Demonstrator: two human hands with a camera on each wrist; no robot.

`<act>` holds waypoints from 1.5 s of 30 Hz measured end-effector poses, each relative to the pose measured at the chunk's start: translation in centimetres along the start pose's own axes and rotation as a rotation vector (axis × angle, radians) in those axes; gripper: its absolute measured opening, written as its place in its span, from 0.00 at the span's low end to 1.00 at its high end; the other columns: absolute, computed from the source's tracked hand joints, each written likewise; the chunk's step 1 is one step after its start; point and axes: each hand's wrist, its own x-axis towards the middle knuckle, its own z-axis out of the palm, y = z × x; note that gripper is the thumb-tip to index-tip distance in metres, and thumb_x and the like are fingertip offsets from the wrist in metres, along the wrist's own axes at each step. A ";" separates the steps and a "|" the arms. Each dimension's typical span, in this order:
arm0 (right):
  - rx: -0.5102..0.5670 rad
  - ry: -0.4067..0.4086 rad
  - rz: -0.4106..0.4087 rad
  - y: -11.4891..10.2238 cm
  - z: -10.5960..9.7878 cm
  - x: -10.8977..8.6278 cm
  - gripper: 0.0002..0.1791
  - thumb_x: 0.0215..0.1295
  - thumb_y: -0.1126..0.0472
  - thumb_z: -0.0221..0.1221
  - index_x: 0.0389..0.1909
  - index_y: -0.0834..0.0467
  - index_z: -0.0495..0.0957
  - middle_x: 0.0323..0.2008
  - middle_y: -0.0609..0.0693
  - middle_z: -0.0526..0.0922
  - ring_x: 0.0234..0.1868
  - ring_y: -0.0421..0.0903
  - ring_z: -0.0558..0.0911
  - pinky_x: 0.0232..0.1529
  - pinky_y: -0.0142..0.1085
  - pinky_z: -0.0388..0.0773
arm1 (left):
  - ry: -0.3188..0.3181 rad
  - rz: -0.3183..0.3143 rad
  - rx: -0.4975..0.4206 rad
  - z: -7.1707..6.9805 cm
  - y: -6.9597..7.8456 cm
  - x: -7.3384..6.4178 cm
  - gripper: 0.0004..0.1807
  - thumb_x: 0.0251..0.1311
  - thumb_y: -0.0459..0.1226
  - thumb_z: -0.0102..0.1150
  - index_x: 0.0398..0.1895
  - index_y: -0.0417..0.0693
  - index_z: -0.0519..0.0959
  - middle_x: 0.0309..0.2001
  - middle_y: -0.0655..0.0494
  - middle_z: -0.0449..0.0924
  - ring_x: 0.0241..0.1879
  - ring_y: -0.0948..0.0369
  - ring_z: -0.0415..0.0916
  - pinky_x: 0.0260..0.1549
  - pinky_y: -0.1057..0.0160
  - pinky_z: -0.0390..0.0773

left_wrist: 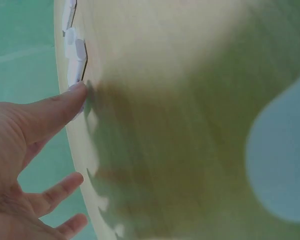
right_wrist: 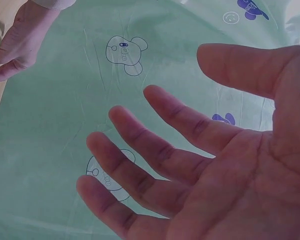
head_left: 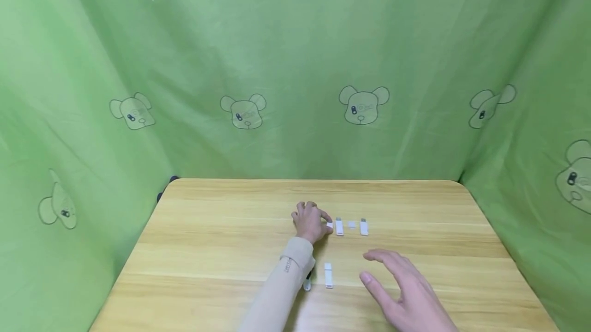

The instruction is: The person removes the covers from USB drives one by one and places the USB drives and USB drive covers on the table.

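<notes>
At the far side of the table, my left hand [head_left: 310,223] pinches a small white cap [head_left: 330,225] between thumb and finger, low at the tabletop. The left wrist view shows the thumb [left_wrist: 55,112] over most of that piece. Just right of it lies a white USB stick [head_left: 339,227] with its metal plug bare. Beyond are another loose cap [head_left: 352,225] and a second uncapped USB stick [head_left: 364,228]. Nearer me lies a capped USB stick [head_left: 328,275]. My right hand [head_left: 406,288] hovers over the table's right front, fingers spread and holding nothing.
A white-and-black piece [head_left: 307,284] lies beside my left sleeve [head_left: 281,280], partly hidden by it. The wooden table [head_left: 208,250] has rounded far corners. Green curtains [head_left: 295,39] with bear faces enclose its back and sides.
</notes>
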 end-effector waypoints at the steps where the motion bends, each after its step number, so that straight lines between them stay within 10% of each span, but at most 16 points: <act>1: 0.002 -0.003 -0.002 0.0 0.0 0.0 0.17 0.67 0.52 0.66 0.55 0.45 0.80 0.53 0.38 0.85 0.56 0.47 0.81 0.54 0.52 0.79 | 0.000 -0.006 0.006 0.0 0.0 0.0 0.11 0.42 0.45 0.81 0.31 0.60 0.90 0.64 0.49 0.78 0.71 0.43 0.62 0.64 0.41 0.64; 16: -0.015 0.025 0.003 0.9 -0.2 -0.2 0.20 0.65 0.52 0.68 0.57 0.46 0.79 0.54 0.41 0.85 0.56 0.49 0.82 0.53 0.47 0.79 | -0.009 0.032 0.054 -0.5 -0.5 0.1 0.22 0.42 0.48 0.82 0.43 0.59 0.89 0.59 0.49 0.82 0.65 0.45 0.68 0.58 0.45 0.68; 24: -0.001 0.053 0.030 0.9 -0.3 -0.2 0.21 0.66 0.53 0.67 0.59 0.48 0.78 0.56 0.45 0.84 0.58 0.50 0.81 0.55 0.34 0.73 | 0.098 0.086 -0.087 -3.0 -1.0 -1.1 0.23 0.55 0.42 0.74 0.55 0.49 0.82 0.60 0.45 0.80 0.64 0.45 0.68 0.63 0.42 0.66; 33: 0.025 0.139 0.029 0.6 -0.4 0.3 0.22 0.66 0.56 0.67 0.60 0.51 0.77 0.57 0.49 0.84 0.57 0.52 0.79 0.56 0.27 0.67 | 0.304 0.262 -0.038 -7.4 -1.0 -6.4 0.30 0.66 0.45 0.63 0.69 0.47 0.71 0.69 0.40 0.72 0.73 0.40 0.60 0.70 0.37 0.61; 38: 0.018 0.184 0.020 0.2 -0.2 0.6 0.23 0.65 0.58 0.67 0.60 0.53 0.77 0.58 0.52 0.83 0.59 0.54 0.79 0.57 0.37 0.67 | 0.369 0.307 0.017 -9.3 -0.9 -10.2 0.35 0.70 0.48 0.58 0.76 0.47 0.62 0.74 0.36 0.65 0.76 0.36 0.53 0.70 0.31 0.57; 45: 0.029 0.237 -0.075 -0.3 1.0 1.3 0.25 0.60 0.65 0.69 0.59 0.57 0.77 0.56 0.53 0.83 0.59 0.54 0.78 0.62 0.22 0.59 | 0.529 0.314 0.039 -10.5 -1.4 -15.0 0.35 0.69 0.48 0.59 0.76 0.49 0.63 0.73 0.40 0.66 0.76 0.41 0.57 0.70 0.34 0.60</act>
